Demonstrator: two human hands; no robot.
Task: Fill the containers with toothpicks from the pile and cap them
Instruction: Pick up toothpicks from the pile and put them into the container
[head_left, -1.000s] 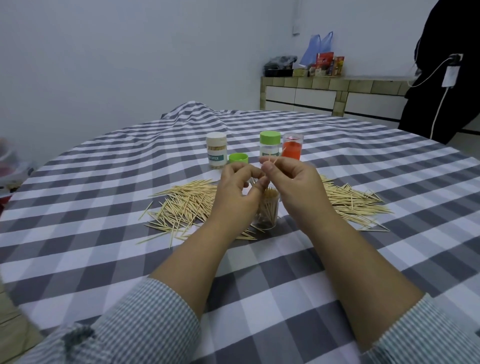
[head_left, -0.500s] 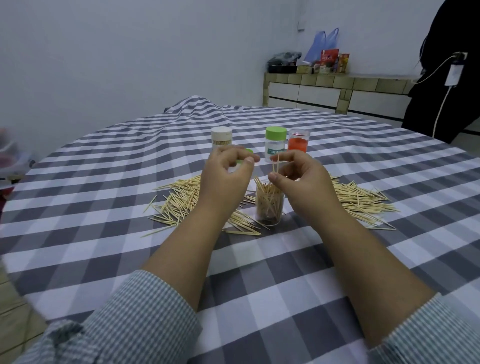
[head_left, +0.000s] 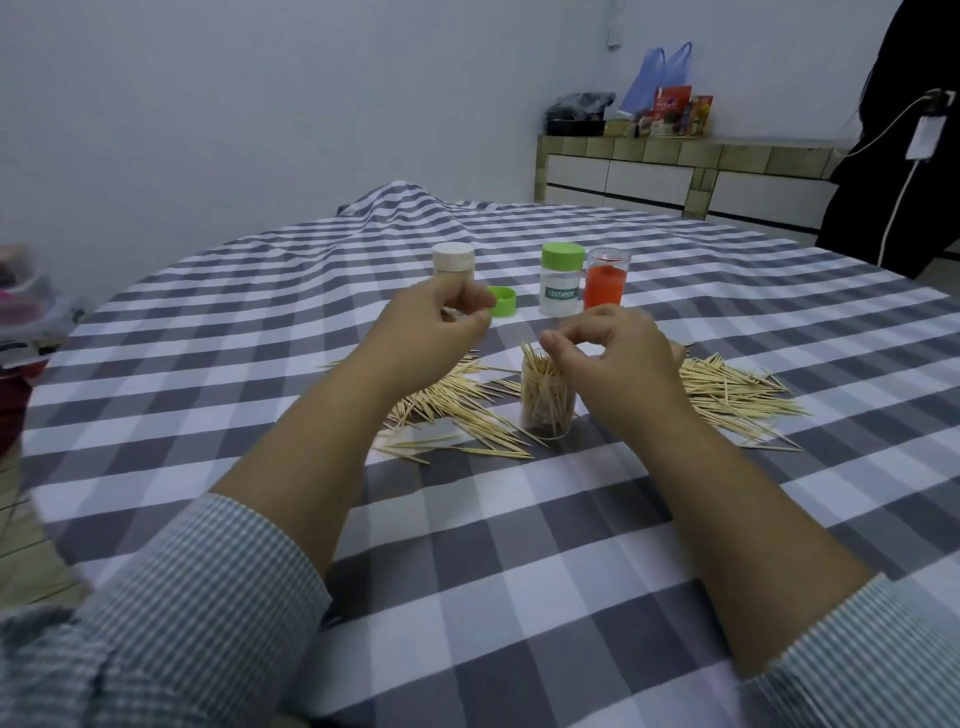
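Wooden toothpicks (head_left: 540, 364) jut from the clear container (head_left: 548, 405); the right hand (head_left: 613, 358), fingers curled emptily, should tap them level, while the left hand (head_left: 426, 332), pinching something indistinct, fetches the green cap (head_left: 139, 301).
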